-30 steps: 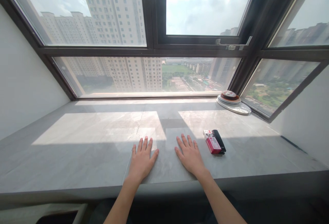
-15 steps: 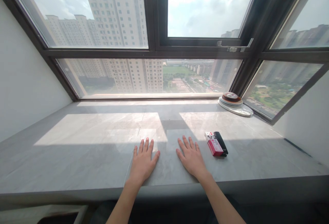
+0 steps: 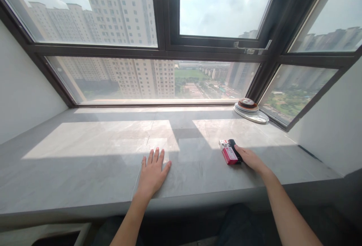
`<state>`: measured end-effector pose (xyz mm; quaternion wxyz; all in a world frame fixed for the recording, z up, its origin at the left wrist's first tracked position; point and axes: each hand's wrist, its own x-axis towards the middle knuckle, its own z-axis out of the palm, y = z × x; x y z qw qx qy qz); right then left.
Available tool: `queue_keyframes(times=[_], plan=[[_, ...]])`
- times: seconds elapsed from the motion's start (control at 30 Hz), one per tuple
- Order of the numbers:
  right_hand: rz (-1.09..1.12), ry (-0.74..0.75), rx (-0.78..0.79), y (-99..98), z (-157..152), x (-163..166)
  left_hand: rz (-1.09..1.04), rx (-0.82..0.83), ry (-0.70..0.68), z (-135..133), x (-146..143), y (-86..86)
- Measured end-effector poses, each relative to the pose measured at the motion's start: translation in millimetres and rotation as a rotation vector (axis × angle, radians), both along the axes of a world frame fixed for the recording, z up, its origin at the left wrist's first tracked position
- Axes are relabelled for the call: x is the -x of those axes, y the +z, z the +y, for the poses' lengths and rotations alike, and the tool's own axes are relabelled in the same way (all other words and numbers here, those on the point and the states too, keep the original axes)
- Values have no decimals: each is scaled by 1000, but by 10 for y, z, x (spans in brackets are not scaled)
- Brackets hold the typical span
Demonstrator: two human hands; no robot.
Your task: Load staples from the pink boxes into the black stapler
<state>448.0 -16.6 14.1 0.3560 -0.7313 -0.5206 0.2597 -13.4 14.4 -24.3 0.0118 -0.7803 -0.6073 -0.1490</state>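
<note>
My left hand (image 3: 153, 174) lies flat on the grey stone sill (image 3: 93, 178), fingers spread and holding nothing. My right hand (image 3: 251, 159) reaches in from the right, its thumb on a black object that looks like a stapler (image 3: 232, 144). The other fingers are tucked behind it, mostly hidden. Pressed up along its left side is a small pink-red box (image 3: 230, 156) with a pale label. Just beyond that lies a small white-and-red box (image 3: 223, 143). Both boxes rest on the sill, apart from my left hand.
A stack of round plates or lids (image 3: 251, 112) stands in the far right corner by the window frame (image 3: 209, 53). The sill's front edge (image 3: 183, 197) runs below my wrists. White walls (image 3: 325, 133) close in both sides. A dark strip (image 3: 309, 153) lies along the right wall.
My right hand has left its flat position on the sill and moved right, onto the black stapler. My left hand stays flat. The view has shifted slightly.
</note>
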Motion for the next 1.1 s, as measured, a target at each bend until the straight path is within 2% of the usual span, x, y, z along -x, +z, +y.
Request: queue_keyframes(times=[0.07, 0.17, 0.37, 0.5, 0.57, 0.67, 0.73, 0.83, 0.93, 1.1], plan=[[5, 100, 31, -30, 21, 116, -13, -9, -1, -7, -3, 7], [-20, 144, 3, -46, 56, 523, -65, -22, -25, -30, 4, 44], [-164, 207, -40, -99, 226, 1764, -302, 38, -114, -104, 24, 132], [-209, 198, -68, -132, 294, 2624, -522, 19, 0, -154, -73, 125], [-248, 165, -72, -134, 279, 2887, -557, -22, 102, -176, -172, 120], [-251, 140, -123, -126, 220, 2948, -492, -116, 252, -210, -346, 143], [-218, 129, -173, -123, 166, 2812, -437, -172, 312, -237, -437, 182], [-140, 114, -220, -131, 66, 2548, -388, -209, 333, -271, -455, 248], [-47, 105, -232, -154, -34, 2392, -365, -255, 345, -249, -277, 280], [38, 103, -237, -179, -111, 2376, -287, -271, 454, -30, 249, 254]])
